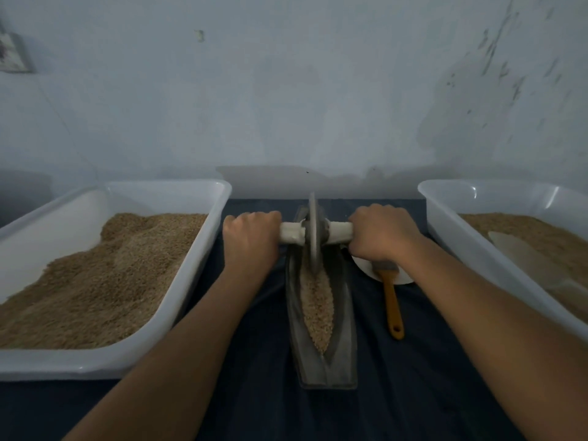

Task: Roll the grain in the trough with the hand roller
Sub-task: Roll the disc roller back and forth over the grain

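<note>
A narrow, boat-shaped grey trough [345, 316] lies lengthwise in front of me on a dark cloth. Pale grain [317, 305] fills its groove. The hand roller [313, 232] is a grey disc on a white crossbar and stands upright in the groove near the trough's far end. My left hand [251, 235] grips the crossbar's left handle. My right hand [380, 232] grips the right handle. Both arms stretch forward.
A large white tub [203, 249] heaped with brown grain stands on the left. A second white tub [451, 230] with grain and a pale scoop stands on the right. A brush with an orange handle [392, 300] rests on a white plate [366, 268] right of the trough. A blue-grey wall rises behind.
</note>
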Tool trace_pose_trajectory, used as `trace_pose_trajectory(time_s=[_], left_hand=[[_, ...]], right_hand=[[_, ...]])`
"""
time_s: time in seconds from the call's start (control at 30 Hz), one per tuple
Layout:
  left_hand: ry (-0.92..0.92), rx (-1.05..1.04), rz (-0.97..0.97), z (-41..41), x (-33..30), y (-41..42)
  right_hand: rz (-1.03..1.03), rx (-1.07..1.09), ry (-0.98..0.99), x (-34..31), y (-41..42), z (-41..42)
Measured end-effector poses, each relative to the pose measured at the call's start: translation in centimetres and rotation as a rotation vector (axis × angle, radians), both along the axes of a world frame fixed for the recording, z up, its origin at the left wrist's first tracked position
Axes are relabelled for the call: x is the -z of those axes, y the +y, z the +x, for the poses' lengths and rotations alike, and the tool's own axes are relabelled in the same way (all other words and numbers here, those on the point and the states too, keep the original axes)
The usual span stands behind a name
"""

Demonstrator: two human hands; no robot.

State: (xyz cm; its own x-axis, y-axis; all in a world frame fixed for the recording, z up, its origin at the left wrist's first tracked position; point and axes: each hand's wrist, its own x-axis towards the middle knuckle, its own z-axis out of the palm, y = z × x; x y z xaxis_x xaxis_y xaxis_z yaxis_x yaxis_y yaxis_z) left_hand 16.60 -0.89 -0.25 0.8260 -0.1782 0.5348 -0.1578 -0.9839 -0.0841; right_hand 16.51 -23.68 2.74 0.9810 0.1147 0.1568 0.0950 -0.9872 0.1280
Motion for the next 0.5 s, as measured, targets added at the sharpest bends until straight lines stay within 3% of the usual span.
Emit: trace_pose_trajectory(time_s=[0.13, 0.27, 0.37, 0.5], left_hand=[[-0.041, 0.062, -0.007, -4.9, 2.2, 1.8], [-0.227, 0.181, 0.087, -8.6, 3.7, 3.0], [-0.273, 0.188, 0.107, -7.9, 3.5, 2.7], [-0.134, 0.105, -0.011, -3.9, 2.2, 1.1]], right_hand=[[-0.093, -0.06, -0.349, 2.6, 0.7, -5.1], [0.015, -0.172, -0.556, 4.9, -0.2, -10.2], [0.041, -0.138, -0.531, 5.4, -0.7, -10.3], [-0.046, -0.025, -0.314, 3.4, -0.1, -5.6]])
